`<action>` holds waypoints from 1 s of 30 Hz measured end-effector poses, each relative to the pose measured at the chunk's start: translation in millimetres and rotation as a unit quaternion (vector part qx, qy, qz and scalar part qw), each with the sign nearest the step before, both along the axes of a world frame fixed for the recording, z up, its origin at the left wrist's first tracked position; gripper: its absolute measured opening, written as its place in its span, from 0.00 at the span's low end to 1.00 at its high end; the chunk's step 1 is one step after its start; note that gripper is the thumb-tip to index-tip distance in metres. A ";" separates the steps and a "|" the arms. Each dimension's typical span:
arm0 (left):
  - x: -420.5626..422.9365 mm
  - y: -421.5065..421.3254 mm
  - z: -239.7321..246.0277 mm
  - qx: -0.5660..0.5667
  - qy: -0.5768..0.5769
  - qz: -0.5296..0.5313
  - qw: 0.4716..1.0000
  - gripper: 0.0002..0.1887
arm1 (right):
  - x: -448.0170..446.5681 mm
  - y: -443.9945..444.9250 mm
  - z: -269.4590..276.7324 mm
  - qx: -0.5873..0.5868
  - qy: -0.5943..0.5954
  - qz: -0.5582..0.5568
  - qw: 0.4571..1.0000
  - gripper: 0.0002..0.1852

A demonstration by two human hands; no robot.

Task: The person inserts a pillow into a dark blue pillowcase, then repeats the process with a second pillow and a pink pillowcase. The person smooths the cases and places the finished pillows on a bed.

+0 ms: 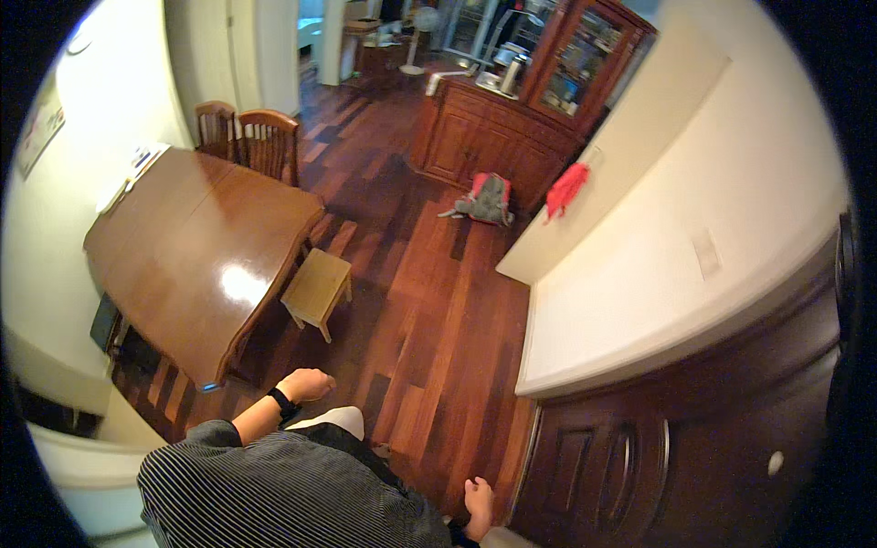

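Note:
My left hand (306, 385) hangs ahead of my body with its fingers curled in, and no object shows in it. A black watch or band (283, 404) wraps that wrist. Nearest to this hand are the wooden dining table (185, 240) and a small wooden stool (317, 284), both apart from it. Low in the picture, my right hand (479, 503) hangs over the plank floor (425, 342), thumb and fingers slightly apart and nothing visible in them. To its right stands a dark panelled door (658, 472).
Two slatted chairs (269, 140) stand behind the table. A grey and red backpack (488, 198) lies on the floor before a wooden cabinet (473, 130). Red cloth (567, 190) hangs on the right wall. Farther back stands a white fan (414, 41).

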State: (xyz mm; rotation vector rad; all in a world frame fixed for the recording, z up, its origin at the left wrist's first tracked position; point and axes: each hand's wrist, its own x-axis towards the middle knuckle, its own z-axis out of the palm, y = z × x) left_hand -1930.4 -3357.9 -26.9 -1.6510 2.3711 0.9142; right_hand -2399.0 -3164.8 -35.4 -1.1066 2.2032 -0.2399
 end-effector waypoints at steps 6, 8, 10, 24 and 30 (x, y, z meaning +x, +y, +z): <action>-9.4 -31.7 -9.1 0.068 -0.028 0.082 0.994 0.16 | -38.4 -105.5 -54.8 0.055 -0.018 0.089 0.994 0.26; -13.4 -58.1 -16.1 0.057 -0.004 0.114 0.992 0.17 | -46.5 -147.2 -75.3 0.063 -0.028 0.129 0.989 0.27; -13.4 -97.4 -26.4 0.050 0.000 0.130 0.990 0.17 | -47.5 -201.7 -90.2 0.074 -0.006 0.149 0.986 0.27; 37.0 -394.1 -8.4 -0.064 0.017 0.150 0.987 0.15 | 46.4 -595.2 -2.1 -0.012 -0.044 0.222 0.974 0.28; 55.2 -494.6 -24.1 -0.035 0.018 0.210 0.977 0.15 | 46.5 -727.9 -60.5 0.066 -0.043 0.286 0.955 0.29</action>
